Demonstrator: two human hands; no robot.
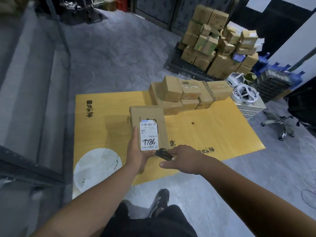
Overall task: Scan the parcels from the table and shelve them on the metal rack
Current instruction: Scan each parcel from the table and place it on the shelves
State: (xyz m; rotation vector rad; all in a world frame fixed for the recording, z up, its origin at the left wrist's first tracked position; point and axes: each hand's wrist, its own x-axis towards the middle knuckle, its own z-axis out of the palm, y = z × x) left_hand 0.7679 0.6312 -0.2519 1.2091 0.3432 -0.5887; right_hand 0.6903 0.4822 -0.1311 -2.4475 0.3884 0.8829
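beyond my hands, a stack of cardboard parcels [186, 95] sits at the far edge of the yellow table [213, 134], with a white basket [249, 106] just beside it. my left hand [136, 151] grips the near end of a brown parcel [147, 124] above the table; its white barcode label [149, 135] reads "7786". my right hand [183, 159] holds a small black scanner [163, 154] just beside the label's near edge.
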